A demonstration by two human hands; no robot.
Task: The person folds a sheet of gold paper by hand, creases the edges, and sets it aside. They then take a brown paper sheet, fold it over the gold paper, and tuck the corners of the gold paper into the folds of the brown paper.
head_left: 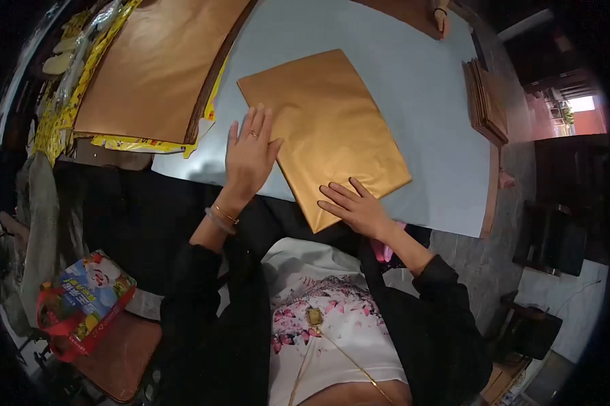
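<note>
A folded piece of gold paper (332, 122) lies at a slant across the pale blue-grey tabletop sheet (426, 128), one corner reaching past its near edge. My left hand (251, 149) is open at the paper's left edge, fingers stretched out and pointing away from me, the thumb over the edge. On the near corner rests my right hand (360, 208), open, with its fingers spread flat on the gold surface. Neither hand is closed round anything.
A stack of large brown-gold sheets (156, 68) sits on yellow printed wrapping (108, 141) at the left. Folded brown paper pieces (484, 101) are piled at the right edge. Another person's hand (441, 20) touches brown paper at the far side. A colourful bag (88, 298) rests on a stool (125, 352).
</note>
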